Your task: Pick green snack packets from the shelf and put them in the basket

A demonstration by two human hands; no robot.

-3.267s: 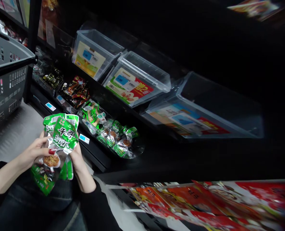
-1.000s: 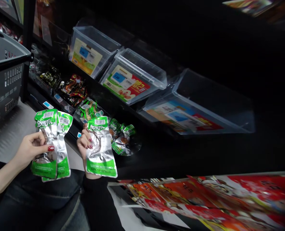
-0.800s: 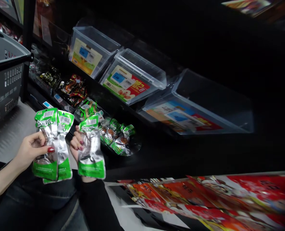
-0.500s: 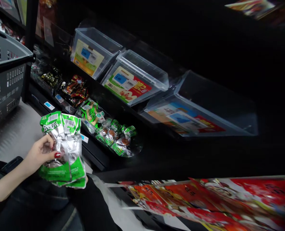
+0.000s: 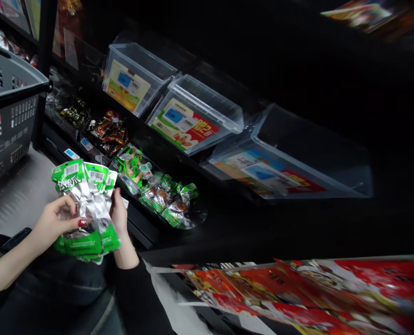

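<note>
Several green-and-silver snack packets point(image 5: 91, 209) are held in a fanned stack in front of my lap. My left hand point(image 5: 58, 218) pinches them from the left, its thumb and fingers closed over the front packet. At the stack's right edge my right hand point(image 5: 119, 214) grips the packets; its thumb shows, while its other fingers are hidden behind them. Beyond the hands, similar green-and-silver packets point(image 5: 173, 202) lie in a clear bin on the low shelf.
A grey shopping basket point(image 5: 9, 125) stands at the left. Clear plastic bins with price labels, such as the middle bin point(image 5: 196, 111), line the shelf above. Small green snack packs point(image 5: 133, 163) and dark red wrapped snacks point(image 5: 109, 132) fill lower bins. Red packages point(image 5: 280, 288) hang at the lower right.
My right hand has come into view at the right edge of the packets and takes hold there. The stack has shifted slightly left and up, and its packets are fanned differently.
</note>
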